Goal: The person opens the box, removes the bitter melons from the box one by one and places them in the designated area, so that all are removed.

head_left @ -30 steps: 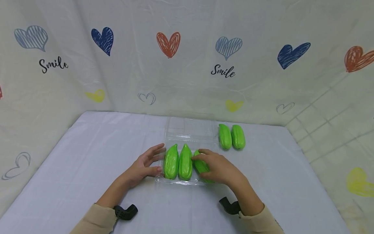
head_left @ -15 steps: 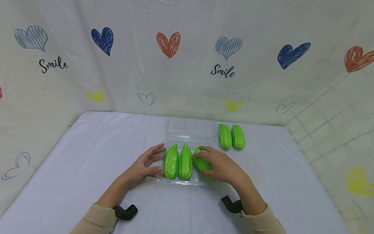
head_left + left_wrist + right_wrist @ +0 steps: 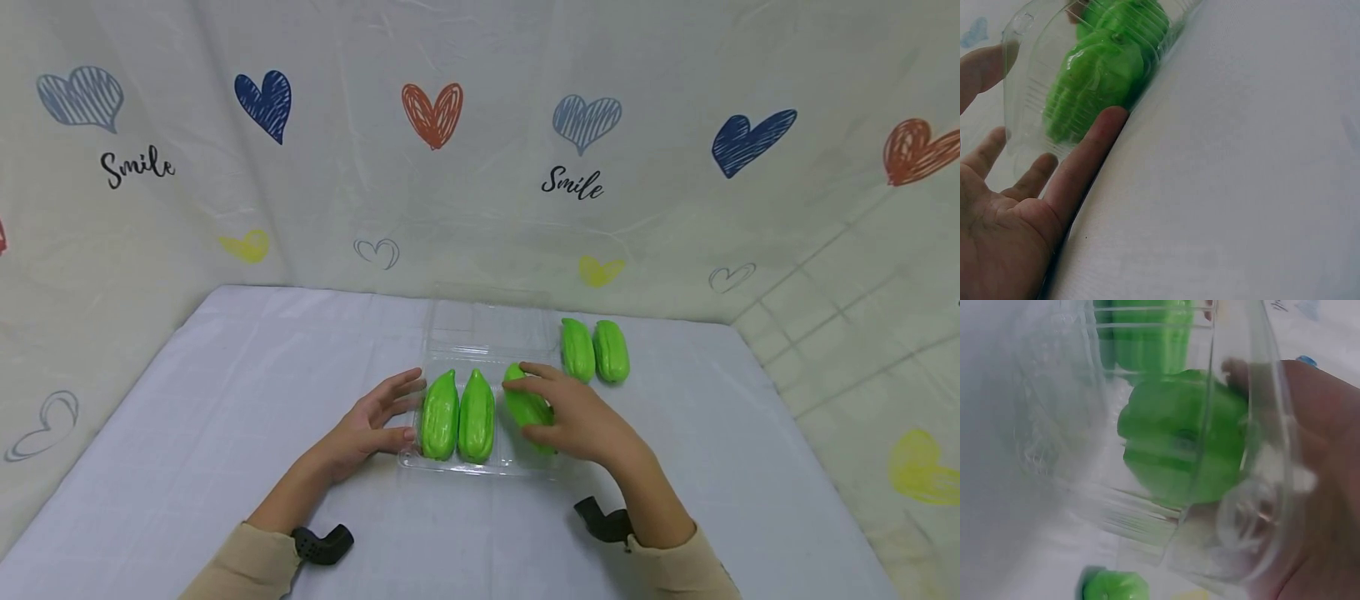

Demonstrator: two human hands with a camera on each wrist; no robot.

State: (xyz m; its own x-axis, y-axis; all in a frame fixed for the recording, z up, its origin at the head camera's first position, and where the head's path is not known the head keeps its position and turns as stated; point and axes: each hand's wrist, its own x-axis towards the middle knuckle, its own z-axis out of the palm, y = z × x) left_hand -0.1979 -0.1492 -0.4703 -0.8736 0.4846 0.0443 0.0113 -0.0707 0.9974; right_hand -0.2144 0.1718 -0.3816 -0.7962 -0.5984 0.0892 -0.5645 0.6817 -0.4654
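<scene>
The right hand (image 3: 581,421) is gripping a third green gourd (image 3: 527,406), fingers curled round it, holding it in the right side of the clear tray (image 3: 480,463), its long axis running away from the person like the two gourds (image 3: 457,415) already lying there. The left hand (image 3: 367,427) is resting open, fingers straight against the tray's left wall. Two more gourds (image 3: 596,351) are lying on the bench (image 3: 225,400) beyond the right hand, nearer to it.

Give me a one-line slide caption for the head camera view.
Right hand grips a third green gourd in the clear tray beside two others while the left hand steadies the tray's edge.
</scene>
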